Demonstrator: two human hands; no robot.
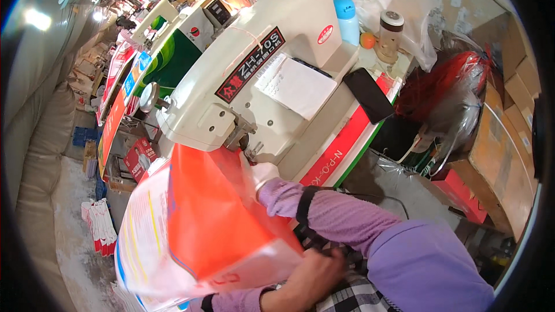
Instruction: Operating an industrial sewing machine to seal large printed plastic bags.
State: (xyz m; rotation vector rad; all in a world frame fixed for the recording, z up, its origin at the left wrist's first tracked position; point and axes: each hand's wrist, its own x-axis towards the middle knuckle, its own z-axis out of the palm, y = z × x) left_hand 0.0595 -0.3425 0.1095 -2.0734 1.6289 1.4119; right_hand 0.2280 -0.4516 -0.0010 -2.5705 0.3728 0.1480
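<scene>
orange bag (214, 219) at sewing machine (254, 63); left hand (315, 274) clamped on its corner, right hand (263, 174) seemingly pinching its top

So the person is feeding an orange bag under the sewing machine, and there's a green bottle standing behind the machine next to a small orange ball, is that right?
Not quite: the bottle behind the sewing machine is blue, not green. The head view shows it beside the small orange ball. The rest holds: the orange bag sits under the machine head, with the gloved hand at the needle end and the bare hand gripping the near edge.
</scene>
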